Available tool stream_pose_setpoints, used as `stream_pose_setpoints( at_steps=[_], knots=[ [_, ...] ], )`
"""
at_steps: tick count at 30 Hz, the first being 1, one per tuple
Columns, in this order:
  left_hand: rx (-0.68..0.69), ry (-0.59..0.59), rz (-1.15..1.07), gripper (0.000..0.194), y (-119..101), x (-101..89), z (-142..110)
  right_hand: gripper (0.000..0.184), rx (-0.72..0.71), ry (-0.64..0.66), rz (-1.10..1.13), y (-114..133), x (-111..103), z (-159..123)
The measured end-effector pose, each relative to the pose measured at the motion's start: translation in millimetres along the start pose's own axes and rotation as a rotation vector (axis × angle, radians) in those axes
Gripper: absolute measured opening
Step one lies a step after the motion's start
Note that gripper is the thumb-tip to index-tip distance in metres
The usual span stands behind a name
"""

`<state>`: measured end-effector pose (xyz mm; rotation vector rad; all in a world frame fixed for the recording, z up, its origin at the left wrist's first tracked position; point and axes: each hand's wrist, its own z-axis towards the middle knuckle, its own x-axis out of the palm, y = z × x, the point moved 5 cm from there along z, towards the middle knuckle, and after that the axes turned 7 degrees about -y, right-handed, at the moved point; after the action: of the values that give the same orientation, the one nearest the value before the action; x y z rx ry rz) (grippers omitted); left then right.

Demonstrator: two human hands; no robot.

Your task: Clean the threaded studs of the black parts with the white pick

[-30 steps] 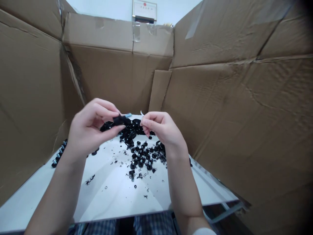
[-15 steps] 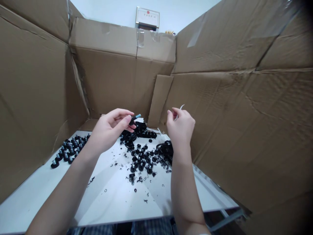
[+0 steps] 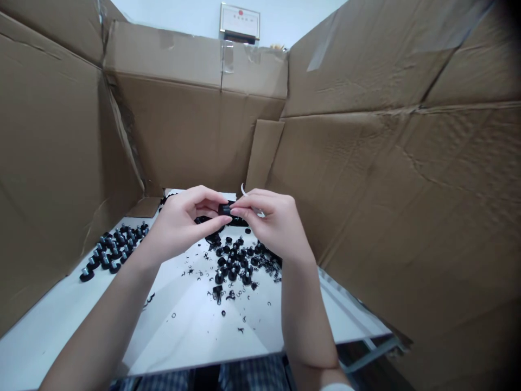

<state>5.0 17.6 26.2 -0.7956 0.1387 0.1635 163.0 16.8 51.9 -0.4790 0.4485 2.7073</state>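
Above the table, my left hand [image 3: 185, 220] is closed, its thumb and fingers pinching a black-headed screw foot [image 3: 224, 209]. My right hand [image 3: 271, 217] meets it there, thumb and forefinger pressed together at the right end of the foot, hiding that end. From the right hand's curled fingers sticks a thin, curved white strip [image 3: 243, 190], partly hidden in the palm. Below both hands lies a loose pile of black screw feet [image 3: 234, 266] with metal studs, among small black ring-like scraps [image 3: 268, 266].
Rows of black screw feet [image 3: 108, 252] stand studs up at the table's left. Dark parts [image 3: 240, 221] lie behind the hands. Tall cardboard walls [image 3: 175, 130] enclose the white table [image 3: 191, 336] at the back and both sides. A framed certificate [image 3: 240, 23] hangs beyond.
My right hand has moved left to meet my left hand at the screw foot. The foot's metal stud, visible before, is now covered by the right fingertips. The view has shifted slightly.
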Motion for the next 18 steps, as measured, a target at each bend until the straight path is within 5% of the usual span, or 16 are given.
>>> stream_pose_setpoints(
  at_steps=[7,12,16,18],
  knots=[
    [0.154,0.066,0.058,0.018,-6,3.6,-2,0.019,0.051,0.021,-0.119,0,0,-1],
    [0.134,0.026,0.038,0.018,-11,1.5,-4,0.01,0.247,-0.209,0.06,-25,-6,0],
    [0.036,-0.041,-0.004,0.023,-13,-0.6,-5,0.061,0.152,-0.226,0.269,-27,-9,0],
    [-0.016,-0.065,-0.05,0.023,-10,-0.9,-5,0.066,0.089,-0.301,0.261,-21,-14,-3]
  ],
)
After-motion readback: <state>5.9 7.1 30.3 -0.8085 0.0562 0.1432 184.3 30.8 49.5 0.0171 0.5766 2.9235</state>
